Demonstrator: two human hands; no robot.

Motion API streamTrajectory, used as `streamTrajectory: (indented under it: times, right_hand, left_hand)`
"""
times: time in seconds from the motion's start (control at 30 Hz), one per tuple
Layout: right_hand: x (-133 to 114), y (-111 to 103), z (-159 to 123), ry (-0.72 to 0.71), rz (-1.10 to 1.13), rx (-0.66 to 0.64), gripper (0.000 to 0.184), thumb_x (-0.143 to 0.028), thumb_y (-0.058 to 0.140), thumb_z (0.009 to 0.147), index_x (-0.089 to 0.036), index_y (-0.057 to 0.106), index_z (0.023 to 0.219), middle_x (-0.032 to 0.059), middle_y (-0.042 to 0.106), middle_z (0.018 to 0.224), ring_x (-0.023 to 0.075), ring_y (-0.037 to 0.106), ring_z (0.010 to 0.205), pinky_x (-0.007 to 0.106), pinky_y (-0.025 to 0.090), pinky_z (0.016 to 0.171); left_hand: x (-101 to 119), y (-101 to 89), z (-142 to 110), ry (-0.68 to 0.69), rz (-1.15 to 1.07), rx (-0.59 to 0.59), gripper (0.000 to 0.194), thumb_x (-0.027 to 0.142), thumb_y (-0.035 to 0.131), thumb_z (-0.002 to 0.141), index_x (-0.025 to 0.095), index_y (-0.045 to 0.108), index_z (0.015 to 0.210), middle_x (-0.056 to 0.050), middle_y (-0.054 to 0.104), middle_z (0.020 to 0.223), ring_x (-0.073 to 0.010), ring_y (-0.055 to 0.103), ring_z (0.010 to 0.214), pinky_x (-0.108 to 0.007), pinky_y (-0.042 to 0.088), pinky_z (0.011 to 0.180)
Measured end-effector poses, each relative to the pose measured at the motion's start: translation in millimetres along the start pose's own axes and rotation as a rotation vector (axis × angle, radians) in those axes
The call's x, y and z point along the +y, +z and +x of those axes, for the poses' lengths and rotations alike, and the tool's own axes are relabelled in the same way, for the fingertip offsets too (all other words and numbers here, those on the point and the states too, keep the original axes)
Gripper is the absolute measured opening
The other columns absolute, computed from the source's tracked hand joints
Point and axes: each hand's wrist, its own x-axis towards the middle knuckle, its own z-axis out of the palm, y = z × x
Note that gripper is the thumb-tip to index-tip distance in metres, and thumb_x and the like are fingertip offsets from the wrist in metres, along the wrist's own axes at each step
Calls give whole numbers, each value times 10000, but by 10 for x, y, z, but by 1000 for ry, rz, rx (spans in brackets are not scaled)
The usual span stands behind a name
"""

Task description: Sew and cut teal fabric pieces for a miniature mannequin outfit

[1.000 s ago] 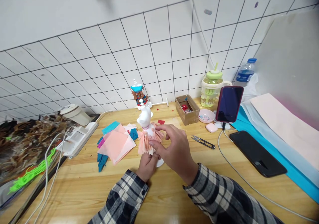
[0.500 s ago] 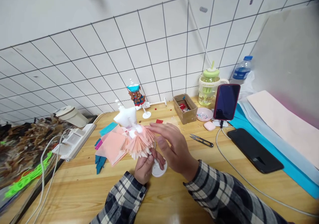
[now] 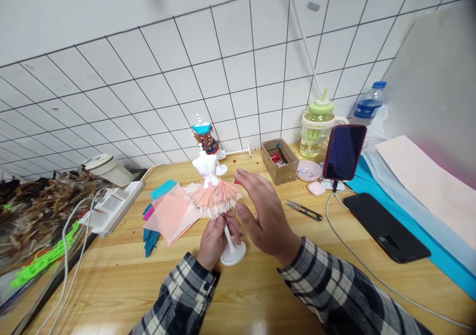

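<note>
A small white mannequin (image 3: 206,167) on a stand wears a pleated peach skirt (image 3: 215,199) with paler layers below. My left hand (image 3: 214,238) is closed round the stand's stem just under the skirt, and the round white base (image 3: 233,253) shows below it. My right hand (image 3: 265,215) is beside the skirt's right edge, fingers stretched and thumb apart, holding nothing. Peach sheets (image 3: 169,216) lie to the left, with teal and magenta pieces partly under them. Behind stands a second mannequin (image 3: 204,135) in a blue and brown dress.
Thread snips (image 3: 304,210) lie right of my right hand. A cardboard box (image 3: 279,162), a pink dish of beads (image 3: 309,171), a green-lidded cup (image 3: 316,131) and a propped phone (image 3: 344,151) stand behind. A black phone (image 3: 386,227) lies at right, a power strip (image 3: 113,208) at left.
The mannequin has gone from tilted left to nearly upright, its skirt now level and its stem showing. My right hand stays open beside the skirt. The camera view has shifted slightly.
</note>
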Motion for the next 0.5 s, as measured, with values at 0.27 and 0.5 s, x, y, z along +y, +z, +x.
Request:
streamTrajectory:
  times: [0.27,0.5]
  right_hand:
    - [65,113,-59,-64,-45,-207,461,-343,430,917,-183,476,1346,42,508,1391,236,364,1322,437,308,1077]
    - [21,84,-149,-209,-99,-110,206,-287,486,866,-229,649,755,-3,706,816,173,591,825,399,395,885]
  left_hand:
    - [-78,-92,47,92,41,184,271,472,514,832,218,576,761,-51,580,699,-206,546,679,-348,475,693]
    - [99,-73,52,139,166,201,407,506,471,847,211,555,580,-60,546,579,-223,523,644,-358,462,646]
